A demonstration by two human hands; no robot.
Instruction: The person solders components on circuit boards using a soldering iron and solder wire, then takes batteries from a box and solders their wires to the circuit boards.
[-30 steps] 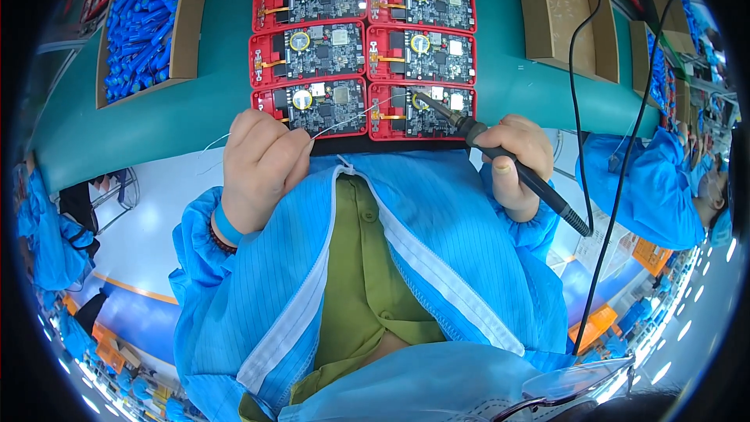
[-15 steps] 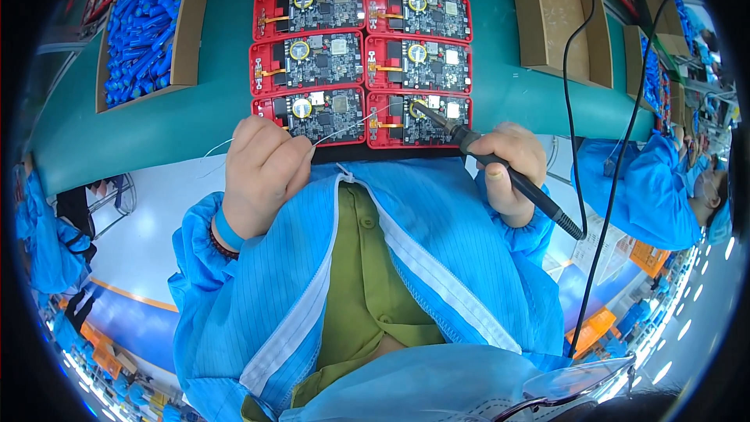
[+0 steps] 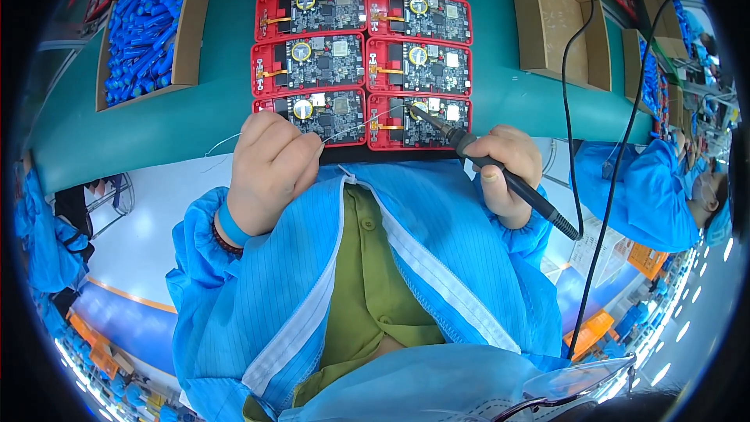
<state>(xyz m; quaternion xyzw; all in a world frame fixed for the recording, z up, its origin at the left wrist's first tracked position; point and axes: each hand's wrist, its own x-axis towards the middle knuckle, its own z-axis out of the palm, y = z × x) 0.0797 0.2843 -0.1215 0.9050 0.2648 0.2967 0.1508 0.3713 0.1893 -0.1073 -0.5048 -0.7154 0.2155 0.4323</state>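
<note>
My left hand (image 3: pixel 275 162) is closed in a pinch on a thin solder wire (image 3: pixel 353 130), whose free tail curls out to the left. The wire's other end runs right, over the nearest row of red casings, toward a yellow-ringed round part (image 3: pixel 419 109). Gripped in my right hand (image 3: pixel 509 170) is a black soldering iron (image 3: pixel 541 203), slanting up to the left. Its tip is at that round part, beside the wire's end; whether they touch is too small to tell. The circuit board (image 3: pixel 433 131) beneath lies in the near right red casing (image 3: pixel 373 143).
Several more red casings (image 3: pixel 256 70) with boards stand in two columns on the green table (image 3: pixel 226 121). At left is a cardboard box (image 3: pixel 187 47) of blue parts (image 3: pixel 144 39); at right, an open carton (image 3: pixel 598 47). A black cable (image 3: pixel 568 94) hangs at right. A co-worker (image 3: pixel 637 187) sits beyond.
My left hand has shifted slightly right with the solder wire, whose end is now nearer the iron's tip. My right hand and the soldering iron have moved a touch left.
</note>
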